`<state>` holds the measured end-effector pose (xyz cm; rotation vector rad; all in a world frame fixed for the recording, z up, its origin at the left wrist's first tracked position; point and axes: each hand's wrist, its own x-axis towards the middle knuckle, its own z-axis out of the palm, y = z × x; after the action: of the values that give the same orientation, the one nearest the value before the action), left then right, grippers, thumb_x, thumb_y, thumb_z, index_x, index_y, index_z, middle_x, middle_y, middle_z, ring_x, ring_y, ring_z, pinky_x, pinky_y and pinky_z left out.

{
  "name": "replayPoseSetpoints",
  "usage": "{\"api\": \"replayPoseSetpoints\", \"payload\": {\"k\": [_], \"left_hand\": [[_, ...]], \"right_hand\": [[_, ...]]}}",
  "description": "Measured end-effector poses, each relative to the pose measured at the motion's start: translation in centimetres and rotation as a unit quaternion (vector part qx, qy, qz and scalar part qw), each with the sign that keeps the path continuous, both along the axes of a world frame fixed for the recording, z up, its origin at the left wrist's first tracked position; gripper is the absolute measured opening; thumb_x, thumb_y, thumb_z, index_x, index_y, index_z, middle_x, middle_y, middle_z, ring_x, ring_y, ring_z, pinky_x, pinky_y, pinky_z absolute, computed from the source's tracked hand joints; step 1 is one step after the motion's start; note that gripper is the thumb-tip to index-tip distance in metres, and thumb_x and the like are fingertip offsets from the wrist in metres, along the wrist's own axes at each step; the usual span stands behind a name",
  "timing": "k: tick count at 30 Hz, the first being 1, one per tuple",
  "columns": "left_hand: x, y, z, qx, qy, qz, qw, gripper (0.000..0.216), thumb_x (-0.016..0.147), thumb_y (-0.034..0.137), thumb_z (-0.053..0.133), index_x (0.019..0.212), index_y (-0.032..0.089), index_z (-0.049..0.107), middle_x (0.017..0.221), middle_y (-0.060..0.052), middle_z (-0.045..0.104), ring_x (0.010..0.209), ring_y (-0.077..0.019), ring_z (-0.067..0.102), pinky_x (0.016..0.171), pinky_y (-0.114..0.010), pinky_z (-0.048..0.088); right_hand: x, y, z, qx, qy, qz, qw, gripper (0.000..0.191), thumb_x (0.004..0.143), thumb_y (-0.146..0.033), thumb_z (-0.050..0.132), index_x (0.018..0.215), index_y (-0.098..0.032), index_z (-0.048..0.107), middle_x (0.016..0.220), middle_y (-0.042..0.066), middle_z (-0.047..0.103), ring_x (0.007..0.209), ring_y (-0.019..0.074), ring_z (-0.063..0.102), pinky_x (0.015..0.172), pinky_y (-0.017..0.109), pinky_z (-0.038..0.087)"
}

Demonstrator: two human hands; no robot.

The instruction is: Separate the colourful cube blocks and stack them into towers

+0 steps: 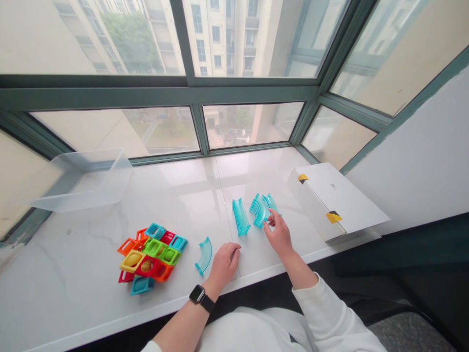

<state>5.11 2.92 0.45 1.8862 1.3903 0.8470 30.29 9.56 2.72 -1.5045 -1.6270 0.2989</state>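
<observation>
**Q:** I'm working from far away, and my screen is small. What is the left hand (225,266) doing?

**A:** I see it curled up like a soft fist, resting on the white surface (73,259). I can't see anything in it. A black watch (197,294) is on that wrist.

**Q:** And the right hand (279,234)?

**A:** Its arm points forward, and its fingers are bent and a little spread. They are right at a curved blue stack (259,210). I see no pinch, but I can't tell if the fingertips touch the stack.

**Q:** How many blue see-through things do I have?

**A:** I count four. There is the curved blue stack, with a straight blue stack (241,216) just to its left and a small blue piece (271,201) just behind it. One thin curved blue piece (203,255) lies by itself, near the left hand.

**Q:** What else is on the surface?

**A:** I see one pile of bright plastic frames (150,256), but they overlap too much for me to count. There is also one clear plastic tub (82,181) on the left and one white box (335,200) with two yellow and black marks on the right.
</observation>
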Motion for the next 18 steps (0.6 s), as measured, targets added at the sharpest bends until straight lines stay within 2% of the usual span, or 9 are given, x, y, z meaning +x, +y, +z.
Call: {"api": "replayPoseSetpoints", "payload": {"k": [11, 18], "left_hand": [[0.05, 0.00, -0.04, 0.001, -0.002, 0.001, 1.000, 0.028, 0.107, 0.031, 0.043, 0.108, 0.024, 0.070, 0.101, -0.009, 0.074, 0.098, -0.0254, 0.070, 0.091, -0.044, 0.056], [0.10, 0.06, 0.11, 0.003, -0.008, 0.002, 1.000, 0.028, 0.107, 0.033, 0.043, 0.108, 0.024, 0.070, 0.101, -0.009, 0.074, 0.098, -0.0256, 0.070, 0.091, -0.043, 0.057]], "right_hand": [[0.03, 0.00, 0.24, -0.005, -0.002, 0.008, 1.000, 0.039, 0.098, -0.030, 0.058, 0.136, -0.025, 0.058, 0.099, 0.005, 0.069, 0.079, 0.0209, 0.065, 0.082, 0.041, 0.061], [-0.08, -0.52, 0.51, 0.005, 0.001, -0.006, 1.000, 0.047, 0.096, -0.033, 0.059, 0.142, -0.026, 0.052, 0.100, 0.005, 0.066, 0.078, 0.0205, 0.064, 0.079, 0.041, 0.062]]}}
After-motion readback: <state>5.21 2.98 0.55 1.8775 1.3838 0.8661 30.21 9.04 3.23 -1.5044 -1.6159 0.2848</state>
